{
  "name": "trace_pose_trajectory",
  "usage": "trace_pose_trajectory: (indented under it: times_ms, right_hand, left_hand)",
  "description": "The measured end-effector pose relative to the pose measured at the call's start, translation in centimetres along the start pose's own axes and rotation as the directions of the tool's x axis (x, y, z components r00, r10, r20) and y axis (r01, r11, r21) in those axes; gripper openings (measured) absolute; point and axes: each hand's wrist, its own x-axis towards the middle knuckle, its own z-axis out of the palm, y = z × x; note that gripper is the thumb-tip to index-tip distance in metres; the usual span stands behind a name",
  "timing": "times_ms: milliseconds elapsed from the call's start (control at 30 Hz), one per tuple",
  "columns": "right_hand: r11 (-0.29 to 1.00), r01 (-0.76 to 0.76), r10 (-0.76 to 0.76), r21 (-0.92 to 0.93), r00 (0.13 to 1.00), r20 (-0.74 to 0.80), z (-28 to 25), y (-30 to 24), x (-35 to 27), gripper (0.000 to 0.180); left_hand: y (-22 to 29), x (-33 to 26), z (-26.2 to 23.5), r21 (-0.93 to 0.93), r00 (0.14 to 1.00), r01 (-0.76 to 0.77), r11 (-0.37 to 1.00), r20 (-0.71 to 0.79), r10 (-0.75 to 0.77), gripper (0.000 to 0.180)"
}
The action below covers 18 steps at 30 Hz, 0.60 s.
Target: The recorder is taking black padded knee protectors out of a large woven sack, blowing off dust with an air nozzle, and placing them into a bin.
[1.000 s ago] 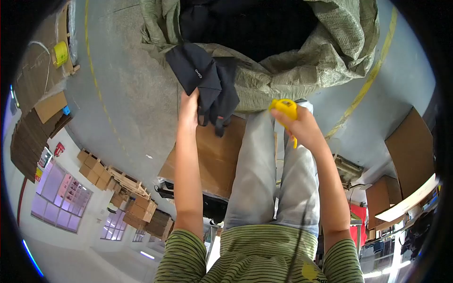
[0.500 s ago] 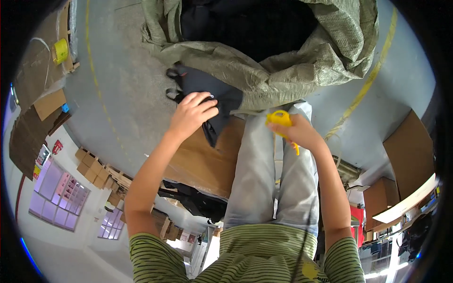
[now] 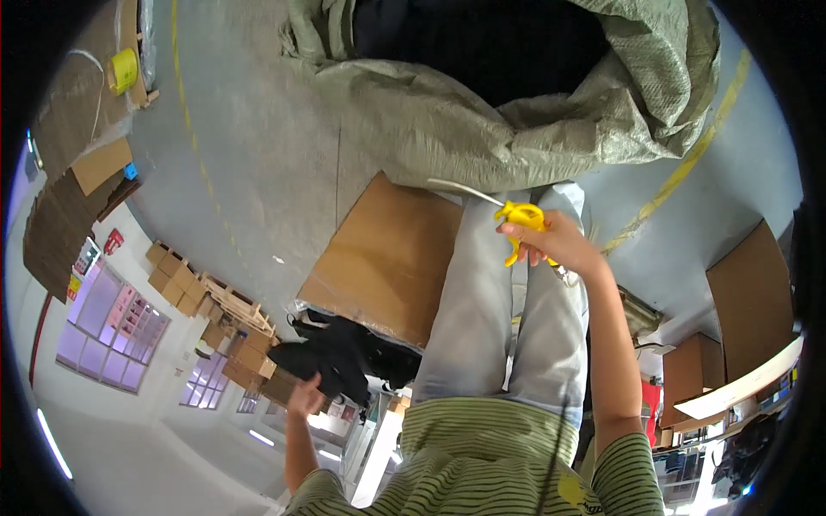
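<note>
My right hand [image 3: 551,245] is closed around the yellow handle of a pair of scissors [image 3: 514,219], just this side of the big grey-green woven sack [image 3: 482,129]. The pale blades point left along the sack's lower edge and reach out over the far edge of the flat cardboard sheet [image 3: 387,258]. The sack lies open on the floor [image 3: 249,146], and its mouth shows dark cloth inside.

My left hand [image 3: 303,397] is far from the sack, down past the near edge of the cardboard, raised with the fingers loosely spread. It touches the lower edge of a black garment [image 3: 340,357] that lies bunched there; I cannot tell whether the fingers have any grip on it.

My legs in light trousers run from the sack back toward me, right of the cardboard.
</note>
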Motion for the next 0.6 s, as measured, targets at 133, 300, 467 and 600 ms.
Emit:
trace_pose_trajectory:
  times_ms: [133, 300, 467, 600]
  right_hand:
    - [0.996, -0.07, 0.064, -0.047, 0.991, -0.115, -0.3, 1.1, 0.7, 0.046]
    - [0.988, -0.152, 0.146, 0.002, 0.941, -0.305, -2.5, 3.7, 0.6, 0.049]
    - [0.985, -0.163, 0.168, 0.049, 0.886, -0.433, -3.2, 3.2, 0.1, 0.048]
    - [0.98, -0.156, 0.2, 0.126, 0.812, -0.548, -4.7, 4.9, -1.4, 0.044]
  left_hand:
    - [-0.1, 2.9, 6.7, -0.053, 0.719, 0.641, 0.765, -0.308, -0.623, 0.052]
    - [16.1, 10.5, 22.3, 0.633, 0.692, -0.413, 0.655, -0.249, 0.677, 0.027]
    - [35.4, 18.6, 42.7, -0.154, 0.605, -0.725, 0.672, 0.323, 0.727, 0.016]
    - [43.2, 22.5, 60.3, 0.048, 0.635, -0.717, 0.696, 0.457, 0.622, 0.085]
